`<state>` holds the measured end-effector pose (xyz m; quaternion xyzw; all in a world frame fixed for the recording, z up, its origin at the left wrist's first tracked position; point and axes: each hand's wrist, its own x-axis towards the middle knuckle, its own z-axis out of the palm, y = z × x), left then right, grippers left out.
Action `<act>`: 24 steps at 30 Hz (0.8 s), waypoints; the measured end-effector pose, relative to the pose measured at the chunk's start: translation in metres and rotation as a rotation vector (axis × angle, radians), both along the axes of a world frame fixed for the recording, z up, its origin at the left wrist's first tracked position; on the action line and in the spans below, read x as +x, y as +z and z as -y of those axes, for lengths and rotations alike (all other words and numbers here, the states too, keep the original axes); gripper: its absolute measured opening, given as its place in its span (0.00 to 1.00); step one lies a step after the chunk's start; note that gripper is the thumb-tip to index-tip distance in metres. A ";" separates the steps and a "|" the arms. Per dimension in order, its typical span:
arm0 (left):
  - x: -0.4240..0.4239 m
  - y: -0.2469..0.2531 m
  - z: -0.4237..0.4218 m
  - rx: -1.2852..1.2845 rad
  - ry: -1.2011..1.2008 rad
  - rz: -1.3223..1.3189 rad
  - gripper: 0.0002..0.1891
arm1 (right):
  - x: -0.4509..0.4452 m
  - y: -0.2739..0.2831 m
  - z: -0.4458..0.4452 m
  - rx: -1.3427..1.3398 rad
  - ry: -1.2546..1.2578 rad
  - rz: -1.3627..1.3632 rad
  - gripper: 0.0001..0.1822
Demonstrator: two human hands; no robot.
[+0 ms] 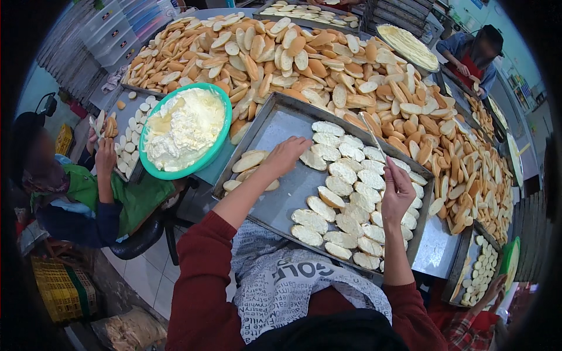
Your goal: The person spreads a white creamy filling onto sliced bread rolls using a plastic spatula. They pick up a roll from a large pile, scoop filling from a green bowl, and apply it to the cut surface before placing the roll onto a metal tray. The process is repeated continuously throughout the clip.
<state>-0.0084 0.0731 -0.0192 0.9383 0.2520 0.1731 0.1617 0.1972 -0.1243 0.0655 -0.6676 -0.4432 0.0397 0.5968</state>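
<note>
In front of me a metal baking tray [281,193] lies at a slant, its right part covered with rows of halved bread slices [340,186] spread with pale cream. My right hand [397,193] grips a thin spreading knife [373,136], its blade pointing up and away over the tray's far side. Fingers of my left hand [287,153] are at the left ends of the upper coated slices; whether they pinch one cannot be told. Under my left forearm, a small group of bread halves [250,162] sits in the tray's left corner, partly hidden.
A green bowl of cream [186,131] stands left of the tray. Beyond lies a large heap of bread halves [307,66]. A person in a green apron [136,210] sits at left by a tray of small rounds [131,136]. Other people work at far right and lower right.
</note>
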 end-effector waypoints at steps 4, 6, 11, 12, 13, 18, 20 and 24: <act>-0.002 0.004 0.000 -0.051 -0.068 -0.092 0.27 | -0.001 0.001 0.001 -0.008 -0.006 0.004 0.14; -0.005 0.013 0.007 -0.104 -0.039 -0.155 0.27 | -0.001 0.001 0.001 -0.007 -0.004 0.007 0.14; -0.005 0.006 0.011 -0.085 -0.037 -0.107 0.26 | -0.005 0.002 0.000 -0.012 -0.013 0.016 0.14; -0.004 0.003 0.010 -0.065 -0.045 -0.085 0.26 | -0.005 0.002 -0.001 -0.017 -0.009 0.017 0.14; -0.003 0.001 0.010 -0.046 -0.053 -0.062 0.26 | -0.006 0.002 -0.001 -0.023 -0.007 0.018 0.14; 0.007 -0.003 0.009 -0.122 0.019 -0.046 0.26 | -0.006 0.003 -0.001 0.003 0.000 0.027 0.15; 0.008 -0.008 0.008 -0.140 0.031 -0.002 0.25 | -0.004 0.001 -0.001 0.018 0.005 0.018 0.15; 0.008 -0.010 0.004 -0.136 0.058 0.004 0.24 | -0.002 0.000 0.001 -0.002 0.003 0.014 0.14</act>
